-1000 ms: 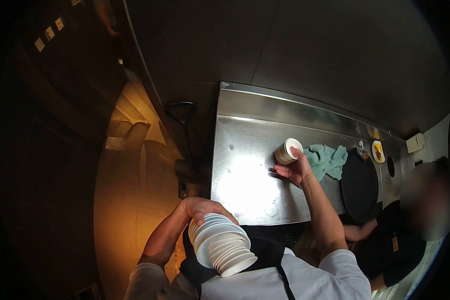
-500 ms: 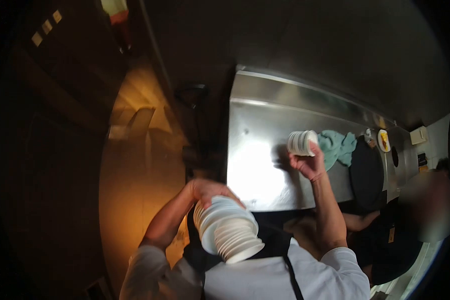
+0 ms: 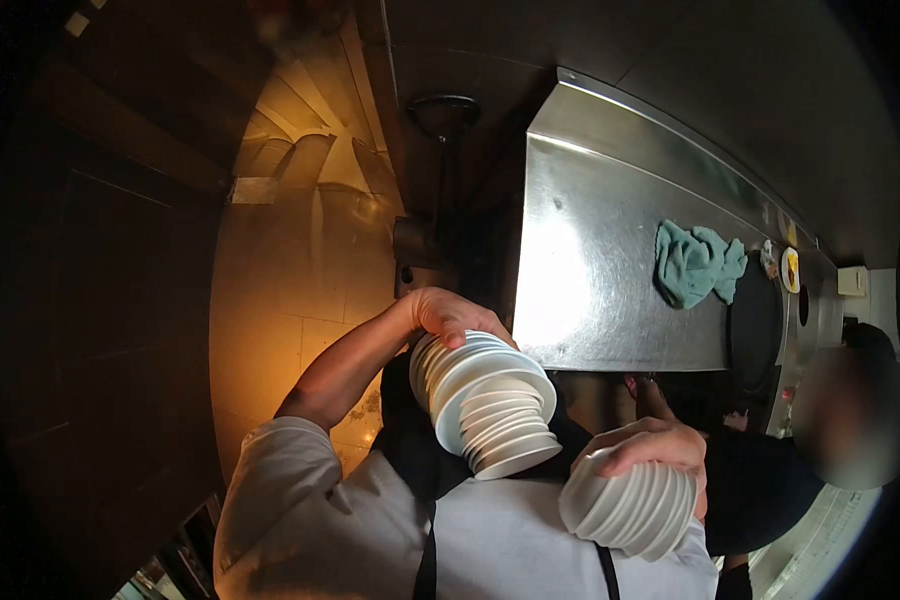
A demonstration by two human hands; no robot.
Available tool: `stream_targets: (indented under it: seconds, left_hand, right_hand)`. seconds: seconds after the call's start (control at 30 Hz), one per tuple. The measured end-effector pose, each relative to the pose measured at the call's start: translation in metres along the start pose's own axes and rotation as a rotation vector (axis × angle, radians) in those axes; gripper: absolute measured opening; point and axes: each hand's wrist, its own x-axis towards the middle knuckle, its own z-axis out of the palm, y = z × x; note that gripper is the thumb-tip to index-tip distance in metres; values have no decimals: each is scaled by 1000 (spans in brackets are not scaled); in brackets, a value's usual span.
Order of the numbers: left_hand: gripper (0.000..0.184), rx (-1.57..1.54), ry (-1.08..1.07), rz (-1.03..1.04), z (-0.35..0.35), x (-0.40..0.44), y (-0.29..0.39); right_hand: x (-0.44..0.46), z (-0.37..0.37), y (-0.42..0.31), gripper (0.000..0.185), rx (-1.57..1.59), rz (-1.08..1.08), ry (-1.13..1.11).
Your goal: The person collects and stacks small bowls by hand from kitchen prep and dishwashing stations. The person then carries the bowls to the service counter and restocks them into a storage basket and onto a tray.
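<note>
The left elbow (image 3: pixel 305 408) is bending out to the side, and the left forearm (image 3: pixel 358 352) is slanting forward and inward from it. The left wrist (image 3: pixel 420 308) is flexing, so that the left grip (image 3: pixel 460 315) is arching downward in front of the torso (image 3: pixel 540 530), its thumb (image 3: pixel 453 336) pressing on the side nearer the body and its fingers bending over away from it. The right grip (image 3: pixel 660 450) is curling close before the right side of the chest, knuckles facing up, digits pointing inward. The right forearm is mostly hiding from view. Both grips are holding firmly, well apart.
</note>
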Motion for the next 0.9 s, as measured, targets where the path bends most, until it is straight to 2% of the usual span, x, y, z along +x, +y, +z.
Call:
stream_targets:
  seconds: [0.1,0.2,0.33,0.43,0.47,0.57,0.7,0.77,0.83,0.9]
  left_hand:
    - [122,-18,-26,-60,3,-2,3]
    - [123,-54,-38,-108,7,-5,4]
    - [122,-58,-40,-147,7,-3,3]
    - [121,-100,-46,-168,7,5,1]
    - [121,-117,-49,-175,7,9,1]
    - [120,-95,-72,-216,1,23,2]
    - [122,25,-131,-308,-18,47,-3]
    - [124,59,-162,-374,-23,58,-3]
    - [118,114,-227,-323,-47,58,-30]
    - [117,-35,-316,-429,-33,77,-3]
  right_hand:
    - [40,3,-6,90,-126,-127,-165]
    - [51,18,-8,84,-275,-87,-154]
    - [56,35,-9,82,-287,-66,-70]
    - [50,42,-13,82,-259,41,8]
    - [47,42,-17,82,-406,51,29]
    - [28,41,-17,83,-477,164,88]
    - [8,40,-18,85,-458,121,219]
    - [-6,41,-13,84,-427,175,262]
    - [-23,51,-9,80,-525,311,308]
    - [-23,60,13,77,-498,64,417]
